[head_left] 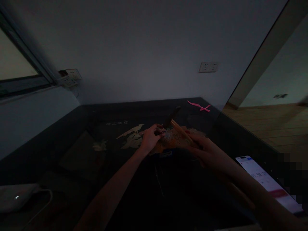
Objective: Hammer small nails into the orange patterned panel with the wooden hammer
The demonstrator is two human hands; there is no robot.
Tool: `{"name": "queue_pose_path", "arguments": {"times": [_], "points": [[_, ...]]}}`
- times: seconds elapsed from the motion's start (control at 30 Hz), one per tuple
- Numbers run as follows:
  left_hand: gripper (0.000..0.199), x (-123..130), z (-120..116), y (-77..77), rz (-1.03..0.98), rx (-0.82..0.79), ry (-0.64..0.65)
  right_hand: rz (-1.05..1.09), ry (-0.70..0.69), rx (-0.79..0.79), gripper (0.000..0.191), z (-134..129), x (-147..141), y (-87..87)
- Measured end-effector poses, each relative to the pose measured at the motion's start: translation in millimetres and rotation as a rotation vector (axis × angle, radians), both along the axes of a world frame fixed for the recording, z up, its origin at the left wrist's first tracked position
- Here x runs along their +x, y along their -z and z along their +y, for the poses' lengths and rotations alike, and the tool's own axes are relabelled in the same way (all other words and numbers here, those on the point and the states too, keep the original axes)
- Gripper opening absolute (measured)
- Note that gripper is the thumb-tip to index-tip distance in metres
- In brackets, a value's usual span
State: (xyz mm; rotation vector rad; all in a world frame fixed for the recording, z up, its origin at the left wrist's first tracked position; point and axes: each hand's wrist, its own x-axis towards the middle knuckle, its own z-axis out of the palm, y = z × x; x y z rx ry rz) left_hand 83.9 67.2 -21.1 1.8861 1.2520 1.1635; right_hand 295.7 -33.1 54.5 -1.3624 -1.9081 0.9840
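At the near left lies a white device (pixel 18 197) with a pale cable (pixel 49 192); at the near right, a phone (pixel 267 183) lies screen up, beside the right forearm. Farther in, the right hand (pixel 203 147) is clamped on a tan stick-like piece (pixel 181 131), tilted up toward the left. The left hand (pixel 151 138) is at the left side of a speckled, orange-brown thing (pixel 172 138) on the dark worktop (pixel 134 112); whether its fingers are closed on anything I cannot tell. A dark, long piece (pixel 172 116) slants up just beyond its fingers. Beyond lies a pink ribbon-like strip (pixel 201 107), then the wall with a socket plate (pixel 208 67).
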Motion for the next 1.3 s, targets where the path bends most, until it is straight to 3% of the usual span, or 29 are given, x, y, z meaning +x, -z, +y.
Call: {"name": "queue_pose_path", "arguments": {"times": [0.13, 0.33, 0.53, 0.7, 1.07, 1.3], "points": [[0.034, -2, 1, -1.3, -0.004, 0.005, 0.053, -0.045, -0.017, -0.014, 0.036, 1, -2, -1.4], [0.034, -13, 3, -10.4, 0.128, 0.005, 0.045, -0.172, -0.043, 0.252, 0.029, 7, -1, -12.8], [0.014, -16, 0, -20.4, 0.316, -0.091, 0.012, -0.311, -0.087, 0.222, 0.03, 13, -5, -9.2], [0.013, -14, -1, -22.6, 0.371, -0.125, -0.013, -0.412, -0.099, 0.174, 0.027, 12, -8, -7.6], [0.021, -16, 2, -16.2, 0.348, -0.139, -0.018, -0.431, -0.118, 0.19, 0.026, 12, -12, -5.0], [0.011, -16, 4, -14.6, 0.351, -0.081, -0.004, -0.215, -0.071, 0.197, 0.027, 5, -3, -7.3]]}}
